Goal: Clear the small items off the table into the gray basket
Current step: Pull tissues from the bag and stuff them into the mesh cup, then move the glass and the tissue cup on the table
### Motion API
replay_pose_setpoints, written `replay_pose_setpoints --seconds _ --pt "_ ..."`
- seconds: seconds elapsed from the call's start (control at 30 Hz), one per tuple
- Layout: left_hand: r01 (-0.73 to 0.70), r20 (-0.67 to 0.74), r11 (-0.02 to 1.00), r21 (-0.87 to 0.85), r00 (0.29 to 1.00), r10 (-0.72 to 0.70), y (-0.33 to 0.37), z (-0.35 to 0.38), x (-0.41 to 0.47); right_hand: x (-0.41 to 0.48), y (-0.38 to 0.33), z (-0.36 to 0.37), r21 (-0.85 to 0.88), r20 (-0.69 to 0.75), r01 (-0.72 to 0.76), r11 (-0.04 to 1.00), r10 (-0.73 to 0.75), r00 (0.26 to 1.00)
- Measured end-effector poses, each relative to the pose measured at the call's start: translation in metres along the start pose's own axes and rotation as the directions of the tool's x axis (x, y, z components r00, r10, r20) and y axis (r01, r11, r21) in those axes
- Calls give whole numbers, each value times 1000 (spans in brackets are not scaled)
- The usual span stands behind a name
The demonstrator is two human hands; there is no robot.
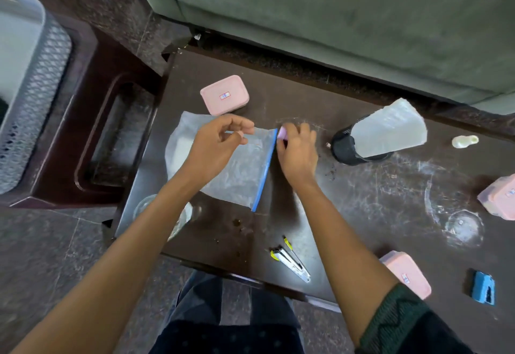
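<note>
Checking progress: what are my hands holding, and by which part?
Right hand pinches a small pink item by one end; left hand appears to pinch the far edge of the clear zip bag.

Glossy scratched dark wood table (362,186), clear plastic zip bag (239,169), matt pink plastic boxes (224,94), gray mesh basket (36,97)

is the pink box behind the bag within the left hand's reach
Likely yes: the pink lidded plastic box sits just beyond the left hand, nothing between, though it seems to pinch the clear zip bag.
</note>
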State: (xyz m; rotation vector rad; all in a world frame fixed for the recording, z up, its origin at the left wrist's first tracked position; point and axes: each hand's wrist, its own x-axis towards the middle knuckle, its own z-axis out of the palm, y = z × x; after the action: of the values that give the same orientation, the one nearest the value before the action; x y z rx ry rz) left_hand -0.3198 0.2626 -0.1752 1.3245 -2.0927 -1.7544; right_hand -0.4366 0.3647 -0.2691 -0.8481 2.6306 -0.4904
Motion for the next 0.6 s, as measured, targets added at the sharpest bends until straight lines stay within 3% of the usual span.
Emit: replay_pose_setpoints --seconds 0.17,0.3,0.4,0.53,0.6 --pt "14 -14 1000 15 1000 -14 -7 -15 0 20 -2 8 -84 8 1 996 0 1000" --pt "7 23 1000 29 1000 -8 -9 -25 -9 15 0 2 16 97 -53 998 52 994" --pt "-11 87 971 240 996 -11 -22 -46 -27 -9 1 -11 102 26 -59 993 56 998" --pt "-80 127 751 655 992 -4 -49 -77 -70 -66 -3 -21 178 -42 26 984 -19 999" --pt "-92 127 628 773 992 -10 -60 -84 -91 -92 -8 -19 208 -17 41 977 -39 999"
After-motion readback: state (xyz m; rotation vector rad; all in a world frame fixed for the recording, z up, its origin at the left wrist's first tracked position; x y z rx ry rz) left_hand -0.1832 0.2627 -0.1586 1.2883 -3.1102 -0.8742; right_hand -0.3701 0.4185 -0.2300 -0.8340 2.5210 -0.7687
